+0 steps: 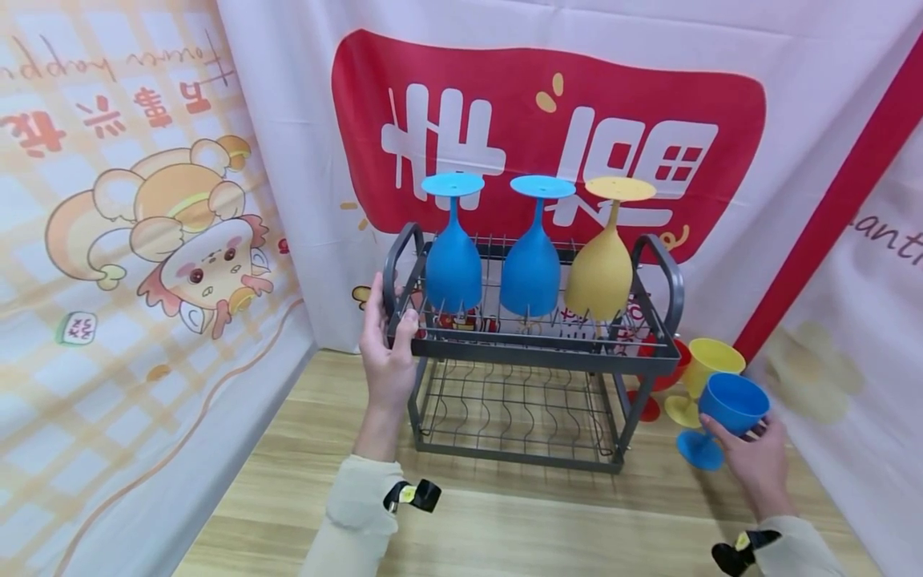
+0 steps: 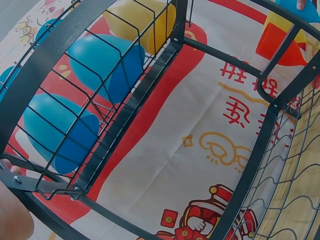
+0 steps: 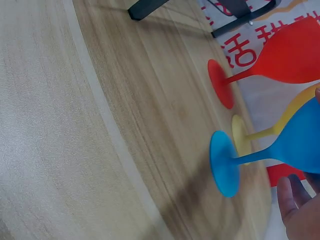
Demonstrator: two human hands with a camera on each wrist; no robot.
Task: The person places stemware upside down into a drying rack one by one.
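Observation:
A dark two-tier dish rack [image 1: 505, 353] stands on the table. On its upper tier, two blue goblets [image 1: 453, 268] [image 1: 531, 272] and a yellow goblet [image 1: 600, 276] sit upside down in a row. My left hand [image 1: 389, 353] grips the rack's left end, thumb in front; only part of it shows in the left wrist view. To the right of the rack, my right hand [image 1: 757, 457] holds an upright blue goblet [image 3: 295, 142] by its bowl. Whether its foot touches the table I cannot tell. Behind it stand a red goblet [image 3: 287, 55] and another yellow goblet [image 1: 710, 365].
The lower tier [image 1: 512, 409] is a wavy wire shelf. Printed cloth [image 1: 288, 96] hangs behind and on both sides, close to the rack and the standing goblets. Wood-grain tabletop [image 1: 505, 513] extends in front of the rack.

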